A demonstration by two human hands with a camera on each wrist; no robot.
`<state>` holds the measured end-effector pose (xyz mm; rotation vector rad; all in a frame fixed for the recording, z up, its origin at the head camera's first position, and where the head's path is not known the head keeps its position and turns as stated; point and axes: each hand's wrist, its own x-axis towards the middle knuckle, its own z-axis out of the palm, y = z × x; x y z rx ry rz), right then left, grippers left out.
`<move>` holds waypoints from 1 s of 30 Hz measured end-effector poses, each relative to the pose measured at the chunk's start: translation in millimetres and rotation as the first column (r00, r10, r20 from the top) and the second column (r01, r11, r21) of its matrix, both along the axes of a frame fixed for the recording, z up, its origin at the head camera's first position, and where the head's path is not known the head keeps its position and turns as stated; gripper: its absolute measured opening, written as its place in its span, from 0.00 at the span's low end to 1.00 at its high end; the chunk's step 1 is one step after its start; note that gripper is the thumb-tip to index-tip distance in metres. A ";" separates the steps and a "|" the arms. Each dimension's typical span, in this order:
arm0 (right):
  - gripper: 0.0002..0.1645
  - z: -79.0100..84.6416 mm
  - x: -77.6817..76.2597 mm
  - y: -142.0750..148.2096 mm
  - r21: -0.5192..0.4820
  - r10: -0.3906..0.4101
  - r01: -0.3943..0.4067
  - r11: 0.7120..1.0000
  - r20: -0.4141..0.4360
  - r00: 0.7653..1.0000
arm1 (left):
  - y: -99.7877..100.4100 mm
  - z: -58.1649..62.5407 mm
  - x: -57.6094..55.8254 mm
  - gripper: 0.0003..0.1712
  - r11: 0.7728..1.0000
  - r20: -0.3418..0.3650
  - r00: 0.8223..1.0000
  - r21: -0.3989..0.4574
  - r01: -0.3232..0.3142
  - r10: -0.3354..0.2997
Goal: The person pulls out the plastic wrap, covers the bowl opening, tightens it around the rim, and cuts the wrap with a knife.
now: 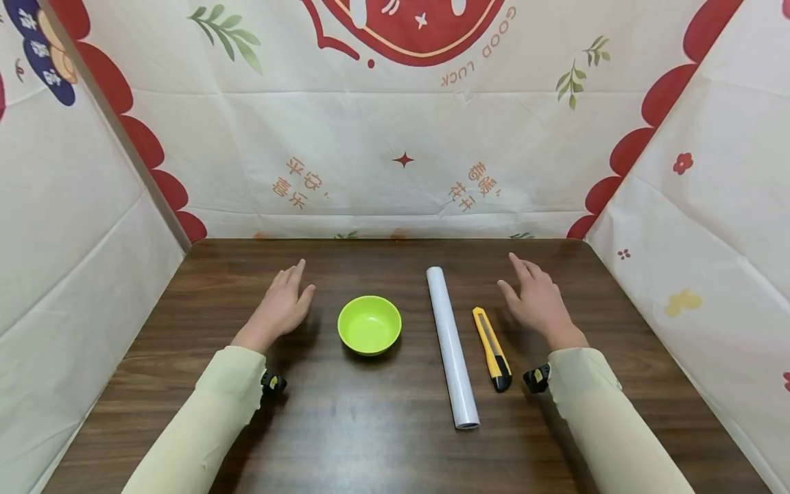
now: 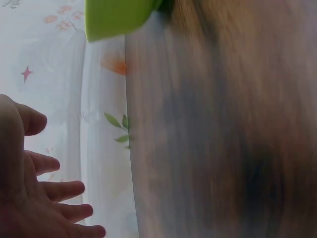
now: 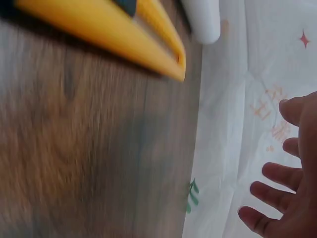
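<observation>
- Key relation: the yellow utility knife point(image 1: 492, 348) lies on the table point(image 1: 382, 449) to the left of your right hand point(image 1: 538, 305) and nearer to your body than its fingertips. The right hand is the nearer one; the two are apart.
- Knife axis: lengthwise, away from you, with the far end slanting left. The yellow end points away; the black end faces you.
- Right-hand fingers: extended and spread, thumb set apart, holding nothing.
- Your left hand point(image 1: 280, 312) is nearest to the green bowl point(image 1: 370, 328), which sits upright to its right, not touching. Left-hand fingers: extended, gaps between them, holding nothing.
- The white roll point(image 1: 452, 346) lies between bowl and knife, close beside the knife. Its long axis slants the same way, far end left.
- Bowl: round, smooth, slightly glossy, apparently plastic; the inside shows no contents.
- Roll: long, slim cylinder with a sheen; a dark hollow shows at the near end.
- Knife: flat, slim body with a grey strip along its slot. You cannot tell whether any blade projects.
- Table: dark brown, wood-grained surface with a dull shine.
</observation>
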<state>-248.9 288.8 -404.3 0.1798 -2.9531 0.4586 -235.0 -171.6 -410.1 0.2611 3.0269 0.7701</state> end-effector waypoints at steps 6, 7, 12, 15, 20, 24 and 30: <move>0.43 2.9 8.1 -18.7 -0.077 0.042 -0.040 0.996 0.031 0.999 | 8.0 -2.8 5.8 0.35 0.997 0.051 0.999 0.074 -0.013 0.010; 0.44 3.0 9.6 -21.7 -0.081 0.049 -0.046 0.996 0.038 0.998 | 9.2 -3.5 6.8 0.34 0.997 0.059 0.998 0.076 -0.015 0.010; 0.45 4.7 19.9 -36.0 -0.113 0.088 -0.080 0.990 0.069 0.994 | 15.8 -5.1 11.5 0.34 0.996 0.085 0.996 0.080 -0.030 0.023; 0.45 6.2 26.7 -44.0 -0.122 0.107 -0.096 0.988 0.088 0.990 | 21.7 -5.4 13.8 0.34 0.996 0.081 0.996 0.081 -0.032 0.025; 0.45 4.0 35.5 -58.3 -0.125 0.150 -0.133 0.983 0.137 0.979 | 34.4 -8.0 16.8 0.33 0.996 0.086 0.996 0.086 -0.028 0.021; 0.46 -1.4 40.7 -72.6 -0.117 0.170 -0.150 0.982 0.183 0.968 | 44.3 -13.2 21.1 0.31 0.994 0.078 0.997 0.110 -0.014 0.005; 0.53 -8.7 45.6 -90.6 -0.068 0.135 -0.122 0.990 0.256 0.957 | 56.4 -19.5 27.7 0.28 0.986 0.064 0.998 0.165 -0.001 -0.009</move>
